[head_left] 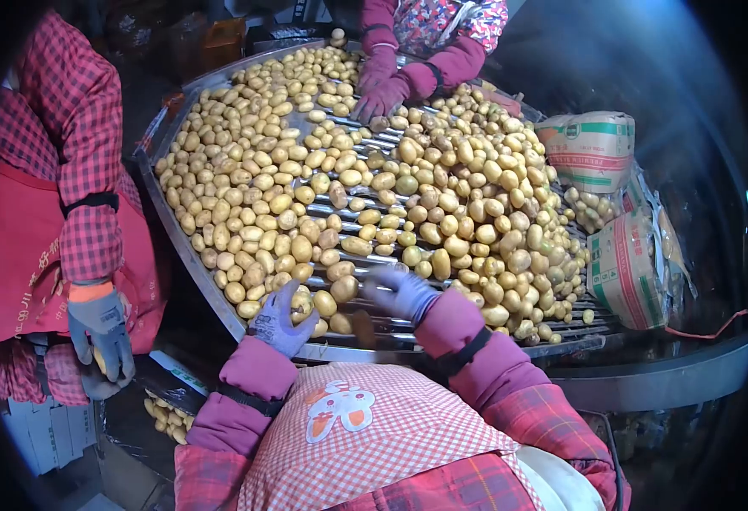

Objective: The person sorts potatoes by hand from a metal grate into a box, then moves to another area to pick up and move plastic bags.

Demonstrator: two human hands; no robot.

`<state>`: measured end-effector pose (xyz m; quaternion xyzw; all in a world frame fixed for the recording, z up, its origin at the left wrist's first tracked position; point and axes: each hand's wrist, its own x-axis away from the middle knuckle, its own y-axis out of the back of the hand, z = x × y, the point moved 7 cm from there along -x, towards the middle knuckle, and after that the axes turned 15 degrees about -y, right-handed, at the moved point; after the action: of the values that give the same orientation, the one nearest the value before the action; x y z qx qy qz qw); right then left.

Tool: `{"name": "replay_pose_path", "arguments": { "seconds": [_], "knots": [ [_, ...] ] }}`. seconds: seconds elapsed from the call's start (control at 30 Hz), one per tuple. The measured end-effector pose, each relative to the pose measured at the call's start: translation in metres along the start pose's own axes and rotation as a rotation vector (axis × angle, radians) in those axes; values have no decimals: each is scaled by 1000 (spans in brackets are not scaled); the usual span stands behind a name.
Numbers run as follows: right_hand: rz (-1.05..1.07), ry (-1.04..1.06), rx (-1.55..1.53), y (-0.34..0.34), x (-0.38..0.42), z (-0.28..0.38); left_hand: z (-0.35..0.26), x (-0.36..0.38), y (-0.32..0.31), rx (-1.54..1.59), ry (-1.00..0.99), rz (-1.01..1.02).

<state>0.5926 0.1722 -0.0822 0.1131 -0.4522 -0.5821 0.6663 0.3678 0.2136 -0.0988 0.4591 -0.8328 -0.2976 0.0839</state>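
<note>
A heap of small yellow potatoes (pixel 442 204) covers a slanted roller table (pixel 178 230) of metal bars. My left hand (pixel 280 322), in a purple-grey glove, rests at the near edge with its fingers curled against a few potatoes; whether it grips one is unclear. My right hand (pixel 399 292), in the same kind of glove, hovers blurred over the near rollers with its fingers spread and nothing in it. A potato (pixel 344 289) lies between my two hands. Another blurred potato (pixel 362 328) is at the table's front lip.
A person in red plaid stands at the left, gloved hand (pixel 101 334) hanging beside the table. Another person's magenta-gloved hands (pixel 382 89) work the far end. Filled sacks (pixel 625 268) lie at the right. A bin with potatoes (pixel 165 417) sits below left.
</note>
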Motion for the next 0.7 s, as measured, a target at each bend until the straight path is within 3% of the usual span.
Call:
{"name": "replay_pose_path", "arguments": {
  "seconds": [0.07,0.13,0.27,0.4,0.53,0.63,0.7],
  "knots": [
    [-224,-204,-63,46,-26,-33,-1,2,-2,-14,-27,21],
    [-506,-319,276,84,-21,-30,3,3,-4,-18,-43,12],
    [-320,-414,533,69,-46,-35,5,2,-5,-52,-27,-5],
    [-228,-357,615,58,-66,-43,-5,0,-1,-44,41,-13],
    [-332,-198,573,61,-56,-44,-1,1,-3,-74,48,-28],
    [-393,14,381,62,-37,-34,1,2,-4,-25,100,-61],
    [-298,208,513,36,-17,-20,0,3,-2,-37,102,-71]
  ]
}}
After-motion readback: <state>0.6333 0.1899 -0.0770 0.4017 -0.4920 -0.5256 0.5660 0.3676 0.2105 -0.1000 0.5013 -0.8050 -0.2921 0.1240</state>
